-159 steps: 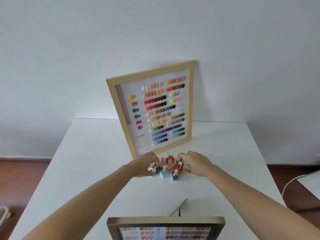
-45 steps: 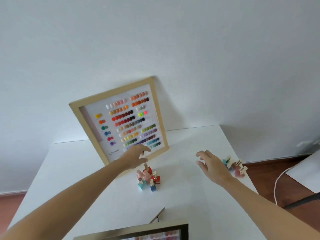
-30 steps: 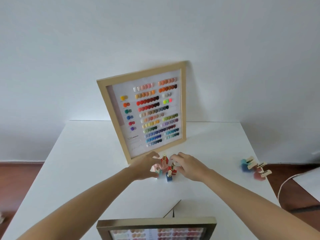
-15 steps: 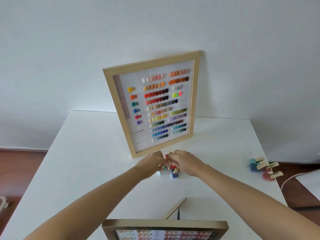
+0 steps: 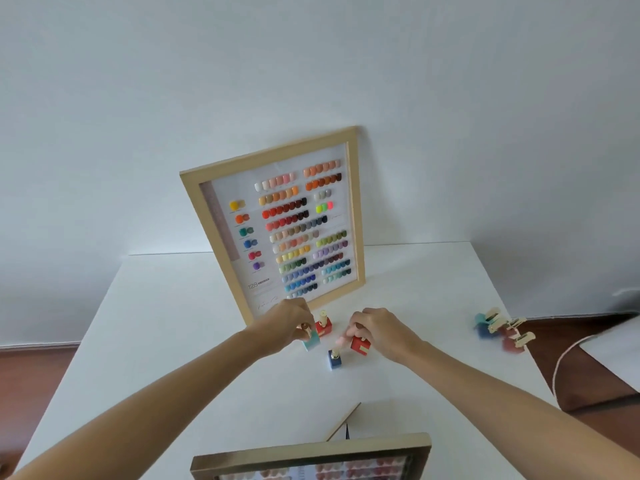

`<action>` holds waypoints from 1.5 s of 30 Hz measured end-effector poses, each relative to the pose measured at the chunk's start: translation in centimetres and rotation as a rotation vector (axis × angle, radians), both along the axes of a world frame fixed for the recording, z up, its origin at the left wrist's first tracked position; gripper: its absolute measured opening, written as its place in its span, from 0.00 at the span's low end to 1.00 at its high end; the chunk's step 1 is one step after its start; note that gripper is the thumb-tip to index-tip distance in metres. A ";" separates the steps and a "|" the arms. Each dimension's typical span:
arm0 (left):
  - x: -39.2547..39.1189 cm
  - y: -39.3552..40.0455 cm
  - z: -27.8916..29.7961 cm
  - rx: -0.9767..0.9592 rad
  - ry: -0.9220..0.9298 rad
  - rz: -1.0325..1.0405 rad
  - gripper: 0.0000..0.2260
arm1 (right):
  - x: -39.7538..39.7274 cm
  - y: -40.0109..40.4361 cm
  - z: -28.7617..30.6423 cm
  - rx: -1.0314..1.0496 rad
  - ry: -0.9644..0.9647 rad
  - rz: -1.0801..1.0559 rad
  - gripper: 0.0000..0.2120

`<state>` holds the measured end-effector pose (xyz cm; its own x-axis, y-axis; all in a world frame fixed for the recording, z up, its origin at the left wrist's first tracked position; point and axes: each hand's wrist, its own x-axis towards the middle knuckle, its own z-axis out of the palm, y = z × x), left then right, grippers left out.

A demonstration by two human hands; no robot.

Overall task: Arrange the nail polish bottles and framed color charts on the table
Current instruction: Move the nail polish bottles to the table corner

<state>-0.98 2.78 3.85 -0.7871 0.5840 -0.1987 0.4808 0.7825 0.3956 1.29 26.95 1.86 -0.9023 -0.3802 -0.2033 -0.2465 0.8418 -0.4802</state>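
Note:
A wood-framed color chart point(image 5: 277, 223) leans against the wall at the back of the white table point(image 5: 166, 341). In front of it, my left hand point(image 5: 289, 322) grips a tilted teal nail polish bottle point(image 5: 311, 341) by its gold cap. My right hand point(image 5: 379, 329) holds a red bottle point(image 5: 360, 345), with a pink one point(image 5: 341, 341) blurred beside it. Another red bottle point(image 5: 323, 325) and a blue bottle point(image 5: 335, 359) stand between my hands. A second framed chart point(image 5: 311, 457) stands at the near edge.
Several bottles point(image 5: 502, 329) lie tipped in a pile near the table's right edge. A thin wooden strip point(image 5: 343, 422) rests on the table behind the near frame. A white cable point(image 5: 561, 362) hangs over the brown floor to the right.
My hands have drawn apart out of the bottle cluster, the left lifting the teal bottle leftward, the right pulling a red one rightward. The view has tilted a little.

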 end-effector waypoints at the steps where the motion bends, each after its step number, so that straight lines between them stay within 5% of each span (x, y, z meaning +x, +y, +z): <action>1: -0.4 0.3 0.7 0.001 0.014 -0.014 0.11 | 0.2 0.8 0.3 0.001 0.007 -0.028 0.09; 11: -2.8 10.5 5.0 0.032 0.044 -0.229 0.10 | 4.0 11.0 3.3 0.037 0.050 -0.323 0.08; 23: -0.7 27.2 2.0 -0.057 -0.052 -0.580 0.09 | 11.0 22.3 2.5 0.074 -0.012 -0.667 0.09; 45: -0.5 38.7 -3.6 -0.225 0.111 -0.845 0.14 | 9.8 26.5 -1.8 0.100 -0.015 -0.738 0.07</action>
<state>-1.50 41.52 0.27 -0.1312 0.9359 -0.3269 0.9605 0.2017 0.1919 11.07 53.43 0.08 -0.9130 0.3443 -0.2191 0.4054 0.8260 -0.3915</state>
